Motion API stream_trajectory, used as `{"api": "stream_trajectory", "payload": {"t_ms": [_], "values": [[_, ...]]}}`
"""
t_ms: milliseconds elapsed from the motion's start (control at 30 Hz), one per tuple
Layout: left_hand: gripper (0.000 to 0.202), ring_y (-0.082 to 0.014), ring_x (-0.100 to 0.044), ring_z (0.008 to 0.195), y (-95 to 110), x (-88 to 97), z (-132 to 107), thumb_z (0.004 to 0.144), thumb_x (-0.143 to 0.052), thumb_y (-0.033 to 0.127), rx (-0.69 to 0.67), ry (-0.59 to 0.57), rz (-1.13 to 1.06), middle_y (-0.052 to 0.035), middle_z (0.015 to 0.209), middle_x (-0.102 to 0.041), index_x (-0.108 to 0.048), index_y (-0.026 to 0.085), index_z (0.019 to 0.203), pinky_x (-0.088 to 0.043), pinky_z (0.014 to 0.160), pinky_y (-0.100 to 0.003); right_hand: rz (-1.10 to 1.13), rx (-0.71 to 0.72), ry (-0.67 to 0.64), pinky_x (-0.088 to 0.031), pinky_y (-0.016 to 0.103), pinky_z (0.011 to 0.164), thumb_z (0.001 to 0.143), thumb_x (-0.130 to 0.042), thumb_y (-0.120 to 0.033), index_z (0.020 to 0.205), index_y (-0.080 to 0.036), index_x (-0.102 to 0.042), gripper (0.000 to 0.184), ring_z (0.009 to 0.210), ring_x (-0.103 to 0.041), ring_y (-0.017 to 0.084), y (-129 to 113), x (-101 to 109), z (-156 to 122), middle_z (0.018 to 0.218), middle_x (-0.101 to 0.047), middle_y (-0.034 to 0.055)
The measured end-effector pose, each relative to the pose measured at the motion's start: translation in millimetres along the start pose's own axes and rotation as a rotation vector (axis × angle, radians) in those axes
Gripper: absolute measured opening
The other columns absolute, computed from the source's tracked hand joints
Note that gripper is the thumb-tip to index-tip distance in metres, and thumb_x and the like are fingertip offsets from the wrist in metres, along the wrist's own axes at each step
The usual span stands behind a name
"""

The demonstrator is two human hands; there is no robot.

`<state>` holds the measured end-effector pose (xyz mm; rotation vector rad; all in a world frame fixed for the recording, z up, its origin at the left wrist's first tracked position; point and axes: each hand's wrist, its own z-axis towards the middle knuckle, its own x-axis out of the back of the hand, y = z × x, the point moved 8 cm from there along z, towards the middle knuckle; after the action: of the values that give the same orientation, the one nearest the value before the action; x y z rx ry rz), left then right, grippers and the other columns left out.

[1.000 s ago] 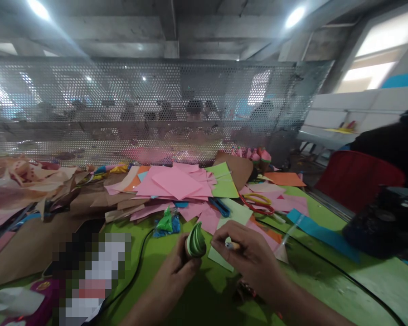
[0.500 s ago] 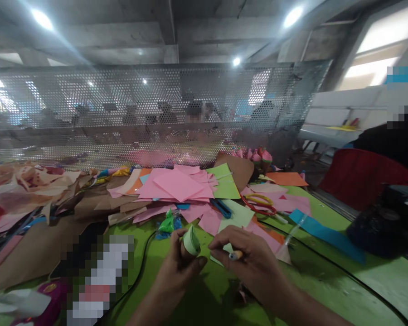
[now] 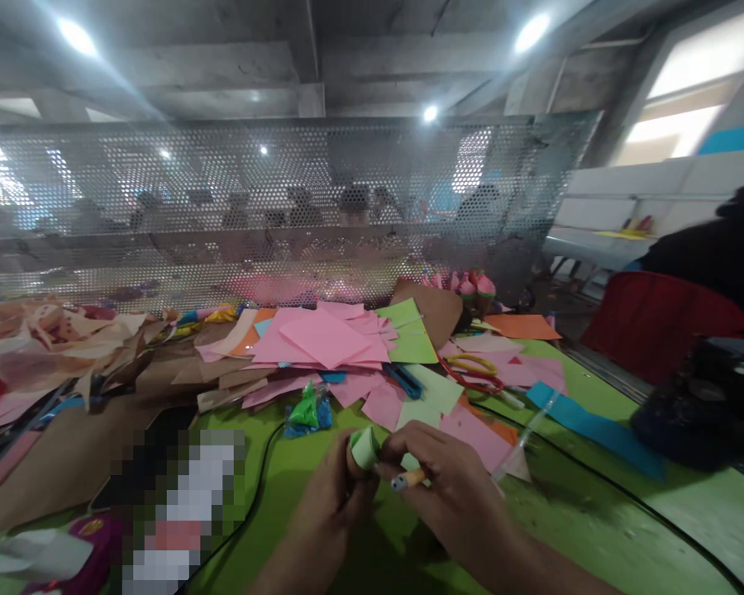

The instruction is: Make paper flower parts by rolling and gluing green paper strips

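My left hand is closed round a small roll of green paper, held upright just above the green table. My right hand is pressed against the roll from the right, its fingers pinched on the paper. A short orange pen-like stick is tucked between the fingers of that hand. Both hands meet low in the middle of the view.
A heap of pink paper sheets and green ones lies behind the hands, with scissors, a blue strip and a black cable. Brown paper covers the left. A perforated metal screen closes the back.
The hands have drawn together; the right hand now pinches the roll. The roll has turned, hiding its dark green striped side and showing pale green.
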<state>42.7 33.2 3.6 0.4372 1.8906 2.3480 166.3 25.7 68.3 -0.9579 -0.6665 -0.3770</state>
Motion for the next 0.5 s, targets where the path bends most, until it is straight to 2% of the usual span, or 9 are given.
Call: {"api": "stream_trajectory", "payload": {"t_ms": [100,200,333,433,500], "values": [[0.021,-0.0211,-0.056,0.095,8.4,-1.1,-2.4,0.094,-0.050,0.026,-0.041,-0.013,0.072,-0.0049,0.106,-0.063,-0.053,0.021,0.114,-0.042,0.085,-0.030,-0.002,-0.015,0.007,-0.040,0.023,0.063,0.076,-0.057,-0.001,0.077,-0.020,-0.056,0.020,0.071,-0.059,0.015,-1.3,-1.3,0.9,0.079,-0.064,-0.0004],[0.019,-0.0202,-0.057,0.092,9.6,-2.0,-2.4,0.094,-0.050,0.026,-0.069,-0.031,0.068,-0.0039,0.103,-0.063,-0.054,0.022,0.113,-0.043,0.083,-0.029,0.000,0.032,-0.003,-0.039,0.024,0.063,0.079,-0.058,-0.004,0.077,-0.020,-0.056,0.017,0.071,-0.059,0.014,-7.2,-1.3,-0.4,0.079,-0.064,-0.0004],[0.024,-0.0181,-0.056,0.083,3.2,2.8,1.3,0.084,-0.058,0.016,-0.124,0.000,0.118,-0.0013,0.094,-0.062,-0.054,0.022,0.108,-0.042,0.074,-0.027,0.015,0.132,-0.043,-0.039,0.024,0.061,0.086,-0.061,-0.016,0.078,-0.021,-0.057,0.009,0.068,-0.056,0.014,-18.0,8.4,-3.1,0.075,-0.061,-0.0004],[0.031,-0.0184,-0.056,0.082,3.6,6.1,1.7,0.075,-0.061,0.009,-0.178,0.025,0.195,-0.0009,0.091,-0.063,-0.057,0.022,0.103,-0.041,0.073,-0.026,0.095,0.109,-0.008,-0.040,0.023,0.062,0.087,-0.061,-0.016,0.078,-0.021,-0.058,0.010,0.069,-0.057,0.013,-18.7,25.8,1.7,0.075,-0.062,-0.0013],[0.036,-0.0186,-0.057,0.082,3.7,4.6,1.0,0.069,-0.062,0.005,-0.161,-0.002,0.208,-0.0002,0.091,-0.064,-0.057,0.022,0.101,-0.040,0.072,-0.026,0.158,0.076,-0.005,-0.041,0.023,0.062,0.087,-0.063,-0.018,0.079,-0.021,-0.061,0.009,0.069,-0.058,0.013,-18.2,33.3,8.1,0.075,-0.064,-0.0015]]}}
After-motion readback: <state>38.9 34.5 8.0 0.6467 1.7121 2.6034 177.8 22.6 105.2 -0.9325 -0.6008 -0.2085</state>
